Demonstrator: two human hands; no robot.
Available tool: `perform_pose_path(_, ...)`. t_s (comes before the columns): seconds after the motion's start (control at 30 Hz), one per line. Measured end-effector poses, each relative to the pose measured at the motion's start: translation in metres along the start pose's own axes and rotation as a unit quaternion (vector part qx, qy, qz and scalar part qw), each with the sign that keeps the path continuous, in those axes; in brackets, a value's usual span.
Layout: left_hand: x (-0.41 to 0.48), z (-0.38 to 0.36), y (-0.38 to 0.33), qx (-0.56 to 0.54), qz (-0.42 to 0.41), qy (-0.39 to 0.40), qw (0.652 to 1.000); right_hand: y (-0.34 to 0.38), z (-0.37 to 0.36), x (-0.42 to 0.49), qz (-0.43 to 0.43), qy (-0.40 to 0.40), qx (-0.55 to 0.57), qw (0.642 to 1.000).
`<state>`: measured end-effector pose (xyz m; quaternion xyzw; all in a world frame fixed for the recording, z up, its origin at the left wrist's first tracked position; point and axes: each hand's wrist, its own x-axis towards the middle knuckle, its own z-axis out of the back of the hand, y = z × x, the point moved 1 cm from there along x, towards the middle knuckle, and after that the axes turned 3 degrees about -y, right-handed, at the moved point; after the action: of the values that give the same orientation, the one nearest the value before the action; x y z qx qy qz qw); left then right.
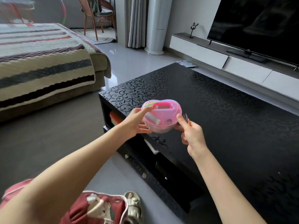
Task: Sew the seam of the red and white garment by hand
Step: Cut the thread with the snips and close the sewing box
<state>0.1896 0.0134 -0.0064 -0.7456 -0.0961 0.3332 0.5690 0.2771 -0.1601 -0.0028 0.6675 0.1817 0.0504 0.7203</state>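
Over black coffee table [210, 110], clasped light, slick sewing box [161, 117] by rim, left hand [135, 123] and right hand [191, 133]; perhaps pinched scissors [186, 118] too.

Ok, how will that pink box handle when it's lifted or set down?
Probably stiff and light: the box looks like thin translucent plastic, held up easily between the left hand and right hand. Its glossy, rounded shell may be slippery. Loose items show inside, so tilting it would likely shift them.
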Motion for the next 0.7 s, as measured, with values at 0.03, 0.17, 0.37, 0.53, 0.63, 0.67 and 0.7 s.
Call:
perform_pose_path(0.03,-0.013,0.008,0.005,-0.004,0.002,-0.011,1.000,-0.006,0.000,-0.014,0.027,0.002,-0.022,0.999)
perform_pose_path(0.17,-0.050,0.049,0.027,0.003,0.021,-0.053,0.998,-0.059,-0.013,-0.057,0.115,0.022,-0.153,0.981)
perform_pose_path(0.37,-0.063,0.105,0.062,-0.011,0.059,-0.094,0.994,-0.175,-0.058,-0.057,0.067,0.229,-0.456,0.857)
perform_pose_path(0.53,-0.041,0.133,0.096,0.011,0.094,-0.103,0.990,-0.255,-0.107,-0.025,0.022,0.289,-0.519,0.804)
perform_pose_path(0.63,-0.026,0.143,0.125,-0.026,0.138,-0.128,0.982,-0.292,-0.128,-0.001,0.019,0.290,-0.545,0.786)
perform_pose_path(0.67,-0.023,0.144,0.130,-0.040,0.149,-0.133,0.979,-0.297,-0.130,0.006,0.018,0.291,-0.559,0.776)
perform_pose_path(0.7,-0.018,0.148,0.140,-0.053,0.161,-0.139,0.976,-0.306,-0.134,0.014,0.012,0.299,-0.572,0.764)
